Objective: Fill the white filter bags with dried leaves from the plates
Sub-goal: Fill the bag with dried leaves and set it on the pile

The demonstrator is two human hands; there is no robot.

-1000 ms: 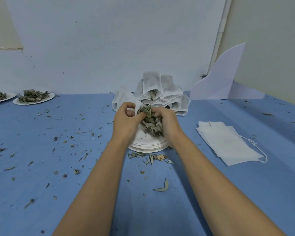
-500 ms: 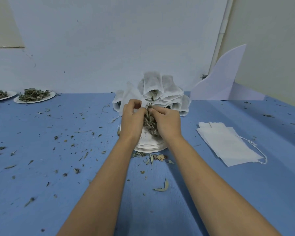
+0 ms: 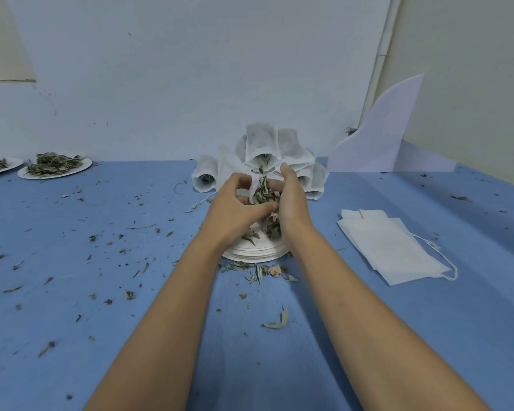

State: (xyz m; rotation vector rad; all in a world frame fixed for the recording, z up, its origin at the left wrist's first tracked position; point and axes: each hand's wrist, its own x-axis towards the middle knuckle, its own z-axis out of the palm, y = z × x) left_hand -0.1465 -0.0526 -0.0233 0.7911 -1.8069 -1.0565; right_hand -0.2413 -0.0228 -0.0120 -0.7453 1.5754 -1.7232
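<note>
Left hand [image 3: 235, 204] pinches the crumpled white filter bag [image 3: 228, 168]; right hand [image 3: 291, 200] grips grey-green dried leaves [image 3: 264, 195].

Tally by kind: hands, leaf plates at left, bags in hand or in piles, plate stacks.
Hands: 2, left hand, right hand
Plates of leaves at left: 2
Bag being filled: 1
Pile of filled bags: 1
Stack of empty bags: 1
Stack of plates: 1
Total: 8

One white filter bag [image 3: 252, 187] is raised at frame centre, with a clump of grey-green dried leaves [image 3: 264, 197] against its edge, above a stack of white plates [image 3: 255, 252]. Behind it filled bags [image 3: 261, 143] lie heaped. Flat empty bags [image 3: 389, 247] lie at right, and two leaf-laden plates [image 3: 83, 166] sit at far left.
</note>
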